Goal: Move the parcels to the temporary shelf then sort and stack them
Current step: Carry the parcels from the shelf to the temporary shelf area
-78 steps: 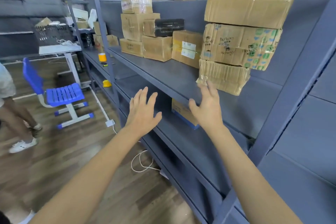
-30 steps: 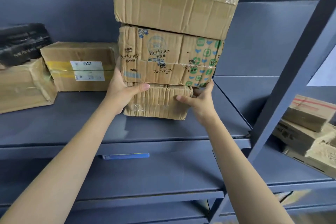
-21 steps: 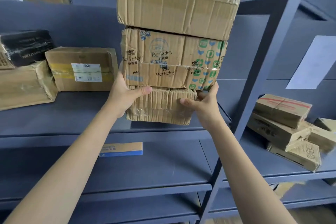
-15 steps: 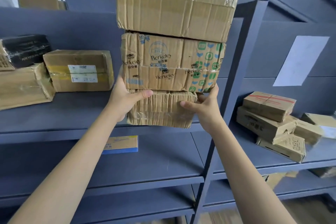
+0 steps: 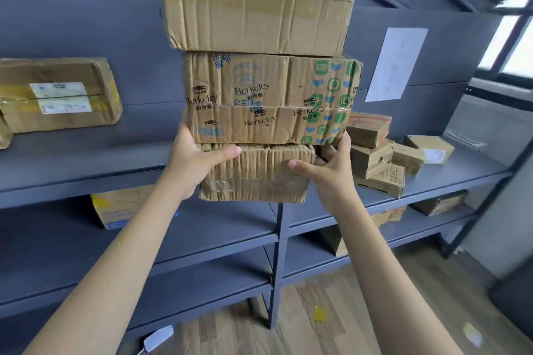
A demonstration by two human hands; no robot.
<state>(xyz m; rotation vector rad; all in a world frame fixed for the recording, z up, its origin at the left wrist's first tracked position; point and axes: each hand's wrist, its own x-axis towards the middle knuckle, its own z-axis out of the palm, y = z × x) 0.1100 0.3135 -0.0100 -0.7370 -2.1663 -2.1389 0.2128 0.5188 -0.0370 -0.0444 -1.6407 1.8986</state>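
Left hand: the left hand (image 5: 199, 163) is clamped on the left end of the bottom parcel (image 5: 256, 173), thumb laid across its front face, the other fingers hidden behind the stack.
Right hand: the right hand (image 5: 331, 170) is curled round the right end of the same parcel, thumb on the front, fingertips reaching up to the lower corner of the Berkeley parcel (image 5: 271, 98).
Load: three parcels are carried as one stack, held clear of the shelf (image 5: 86, 164); only the lowest is gripped, and the large top parcel (image 5: 256, 6) simply rests on the two below and runs out of view above.
Tipping risk: the top parcel is wider than the gripped one, so a tilt or a quick turn is judged likely to slide it off.
Crush risk: the bottom parcel is wrinkled and soft-looking; it may be squeezed out of shape and the hold lost.
Blocked sight: the stack fills the view ahead, so a shelf upright (image 5: 278, 253) could be struck.
Surroundings: a labelled parcel (image 5: 60, 95) lies on the shelf to the left; a loose heap of small parcels (image 5: 383, 158) lies on the bay to the right.
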